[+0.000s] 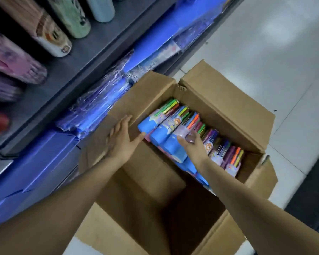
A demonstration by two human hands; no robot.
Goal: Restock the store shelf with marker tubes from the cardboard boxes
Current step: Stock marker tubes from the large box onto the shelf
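Nearest, 2 bare forearms reach down into the open brown cardboard box [219, 111] standing on pale floor tiles. One hand, the left hand [121, 139], lies flat with straight fingers against the box's left flap, probably to hold it aside. The right hand [193, 144] curls over a clear, blue-ended marker tube [175, 142] in the packed row, seemingly picking it out. Beyond, the dark grey store shelf [85, 57] holds patterned tubes, with blue wrapped packs below.

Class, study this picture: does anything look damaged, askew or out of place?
Yes. The cardboard box has a torn, crumpled corner where two flaps meet. The marker tubes inside lie orderly, side by side.
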